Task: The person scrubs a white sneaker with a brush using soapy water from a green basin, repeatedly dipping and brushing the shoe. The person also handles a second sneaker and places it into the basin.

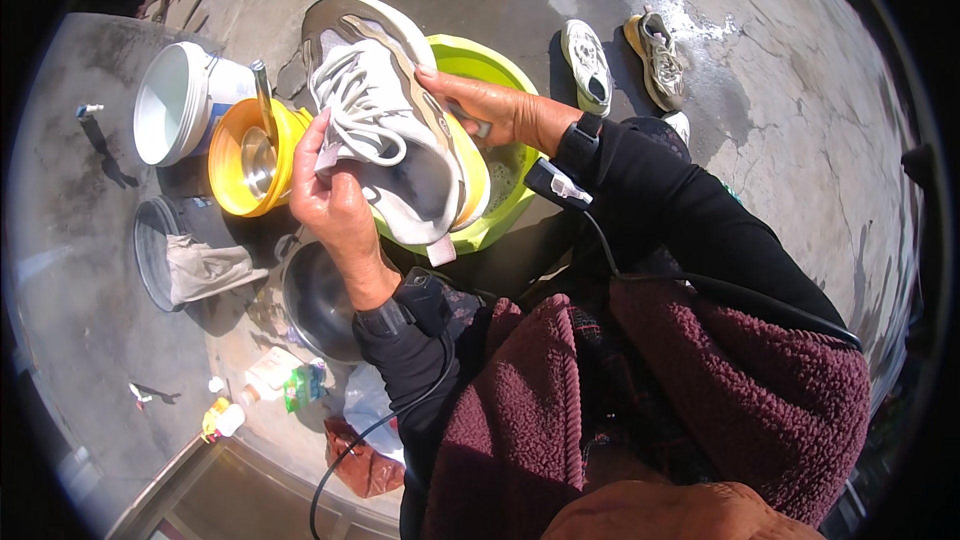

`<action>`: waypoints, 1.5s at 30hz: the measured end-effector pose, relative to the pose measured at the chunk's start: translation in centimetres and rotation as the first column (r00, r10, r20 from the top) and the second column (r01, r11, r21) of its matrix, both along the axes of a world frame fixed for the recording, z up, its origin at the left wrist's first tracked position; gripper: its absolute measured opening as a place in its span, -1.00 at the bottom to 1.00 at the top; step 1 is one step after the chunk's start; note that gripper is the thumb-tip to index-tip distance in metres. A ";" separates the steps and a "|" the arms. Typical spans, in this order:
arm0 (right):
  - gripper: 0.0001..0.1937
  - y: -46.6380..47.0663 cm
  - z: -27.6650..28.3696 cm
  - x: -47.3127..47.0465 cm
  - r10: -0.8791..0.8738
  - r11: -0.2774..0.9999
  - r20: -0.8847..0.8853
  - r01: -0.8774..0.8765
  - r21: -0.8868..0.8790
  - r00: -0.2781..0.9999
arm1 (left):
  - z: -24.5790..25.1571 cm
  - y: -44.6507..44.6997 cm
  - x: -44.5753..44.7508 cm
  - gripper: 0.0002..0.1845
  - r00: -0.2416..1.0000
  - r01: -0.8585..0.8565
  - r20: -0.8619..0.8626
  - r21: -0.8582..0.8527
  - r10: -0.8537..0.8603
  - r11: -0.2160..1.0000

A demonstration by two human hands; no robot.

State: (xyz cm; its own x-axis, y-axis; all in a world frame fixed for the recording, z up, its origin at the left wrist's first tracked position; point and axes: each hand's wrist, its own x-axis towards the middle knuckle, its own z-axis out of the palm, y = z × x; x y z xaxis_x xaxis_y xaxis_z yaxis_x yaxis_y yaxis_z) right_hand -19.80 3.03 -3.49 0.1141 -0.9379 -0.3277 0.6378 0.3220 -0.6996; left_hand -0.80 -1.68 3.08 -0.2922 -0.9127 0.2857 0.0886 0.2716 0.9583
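A white and taupe lace-up sneaker (375, 101) with a yellow heel section is held up over a lime-green plastic basin (517, 221). Pinched in my left hand (337, 210) is the padded tongue, close to the shoe's opening. My right hand (495, 106) grips the sole side, its thumb along the edge. Under the right fingers shows a small pale grey item (474, 124), too hidden to identify. Sudsy water (506, 172) is visible in the basin below. White laces (360, 101) lie bunched over the shoe's upper.
Left stand a white bucket (161, 105), a yellow bucket (225, 191) with a metal ladle (259, 157), a grey bucket with cloth (206, 270) and a metal bowl (319, 307). Bottles (270, 371) and bags (364, 457) lie lower left. Other sneakers (589, 64) sit on wet concrete at upper right.
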 end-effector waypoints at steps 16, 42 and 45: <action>-0.56 0.0 2.1 -1.1 -0.113 0.993 -0.146 0.106 -0.055 0.983 | -2.7 -0.6 1.2 -0.72 0.930 0.151 0.319 0.121 -0.183 0.981; -0.32 0.9 4.2 -1.6 -0.230 0.968 -0.360 0.176 -0.178 0.904 | -7.1 4.5 0.2 -0.53 0.976 0.217 -0.190 0.792 -0.107 0.570; -0.32 1.1 4.4 -1.8 -0.231 0.965 -0.361 0.164 -0.206 0.904 | -6.8 4.8 -0.3 -0.51 0.978 0.209 -0.172 0.788 -0.118 0.579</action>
State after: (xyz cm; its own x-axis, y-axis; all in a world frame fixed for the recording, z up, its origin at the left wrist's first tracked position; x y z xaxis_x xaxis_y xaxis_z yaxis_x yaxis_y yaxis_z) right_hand -21.58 4.13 0.89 -0.1807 -0.9726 -0.1461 0.3526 0.0746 -0.9328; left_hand -1.07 3.11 -3.70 -0.4743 -0.7242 -0.5005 0.1492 -0.6264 0.7650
